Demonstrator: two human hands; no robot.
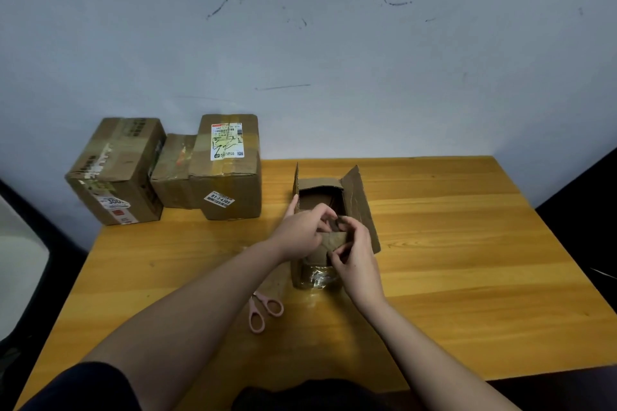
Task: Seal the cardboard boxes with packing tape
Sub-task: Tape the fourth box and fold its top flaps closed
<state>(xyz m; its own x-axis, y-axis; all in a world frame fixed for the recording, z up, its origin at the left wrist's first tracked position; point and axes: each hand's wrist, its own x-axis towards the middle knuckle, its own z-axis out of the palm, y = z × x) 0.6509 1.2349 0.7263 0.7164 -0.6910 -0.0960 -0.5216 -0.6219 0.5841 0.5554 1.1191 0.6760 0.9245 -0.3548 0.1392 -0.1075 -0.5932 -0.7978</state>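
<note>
Bench (450,243) carries the open box (359,210) mid-surface. Left hand (300,230) and right hand (357,257) curl on its near flap (335,240), seemingly pinching something dark; flaps may spring apart, and no tape roll is visible.

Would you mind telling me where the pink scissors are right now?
The pink scissors lie flat on the wooden table, just left of the open box's near end, beside the left forearm.

open box (362,210) on table (467,243) | both hands (302,230) pinching near flap (335,241) | scissors (262,310) beside
</note>
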